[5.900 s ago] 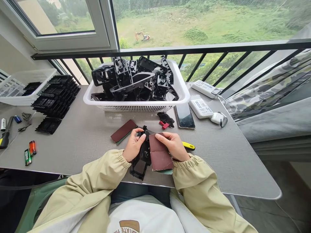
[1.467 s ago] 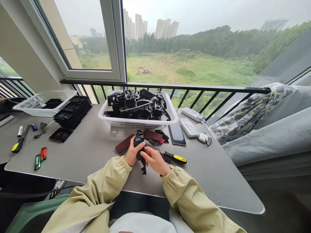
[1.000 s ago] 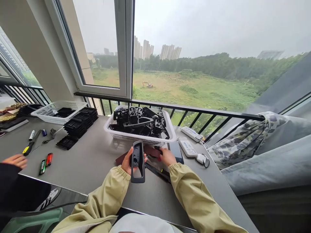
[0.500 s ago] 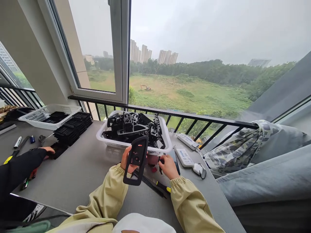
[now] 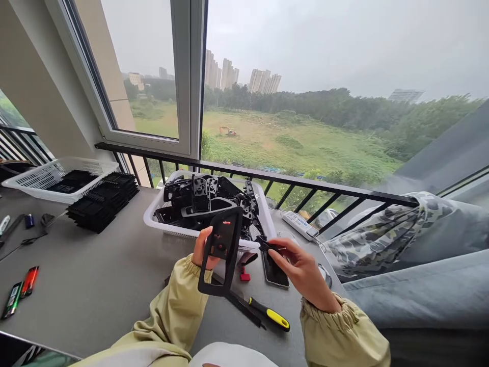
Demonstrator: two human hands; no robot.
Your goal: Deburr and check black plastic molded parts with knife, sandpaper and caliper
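Observation:
My left hand (image 5: 202,250) grips a black plastic frame part (image 5: 220,252), held upright and slightly tilted above the table. The part has a large opening at its lower end and small reddish marks on its face. To the right, my right hand (image 5: 301,267) pinches a small black piece (image 5: 264,244) between thumb and fingers, over a dark phone (image 5: 275,270). Behind both hands stands a white basket (image 5: 153,216) heaped with black plastic parts (image 5: 206,196). A yellow-black screwdriver (image 5: 271,315) lies below my right hand, near a small red object (image 5: 244,274).
At the left are stacked black grids (image 5: 101,204), another white basket (image 5: 28,188), a red lighter-like item (image 5: 29,281) and a green one (image 5: 12,300). White devices (image 5: 300,224) lie by the black railing (image 5: 305,184). Camouflage cloth (image 5: 378,229) hangs at the right.
My right hand has moved right and toward me with the small black piece. The frame part has shifted slightly right. The other person's dark sleeve and hand have left the left side of the view.

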